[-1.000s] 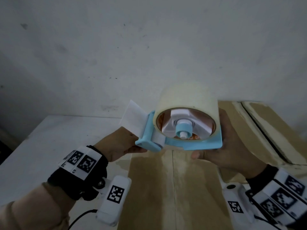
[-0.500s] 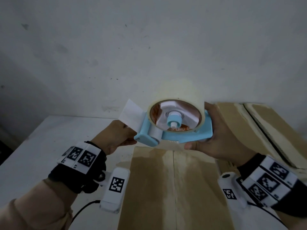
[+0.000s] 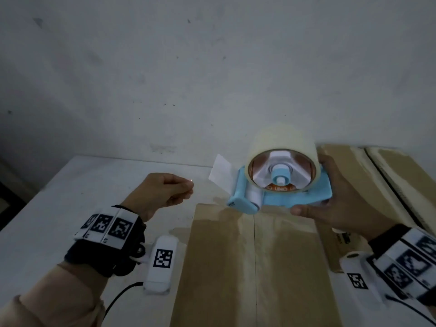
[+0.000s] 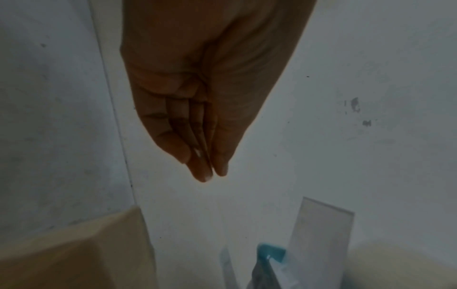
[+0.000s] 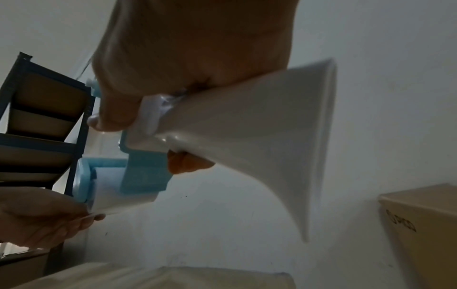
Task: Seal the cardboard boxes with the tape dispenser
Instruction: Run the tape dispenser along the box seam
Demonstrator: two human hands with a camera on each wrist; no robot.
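A light-blue tape dispenser (image 3: 295, 199) carrying a wide cream tape roll (image 3: 280, 142) hangs above the far end of a closed cardboard box (image 3: 224, 267) with a centre seam. My right hand (image 3: 335, 199) grips the dispenser's frame from the right, thumb underneath. A short free tape end (image 3: 220, 172) sticks out to the left. My left hand (image 3: 186, 190) hovers left of it with fingertips drawn together on the thumb, touching nothing. The left wrist view shows those fingertips (image 4: 212, 174) apart from the tape end (image 4: 321, 234). In the right wrist view my right hand (image 5: 150, 142) clasps the dispenser (image 5: 146, 176).
A second cardboard box (image 3: 401, 180) stands to the right against the wall. The boxes sit on a white table (image 3: 70, 185) with a grey wall close behind. A dark metal shelf (image 5: 44, 127) holding boxes shows in the right wrist view.
My left hand has let go of the tape end. The right hand has carried the dispenser to the right, which opened a gap between them.
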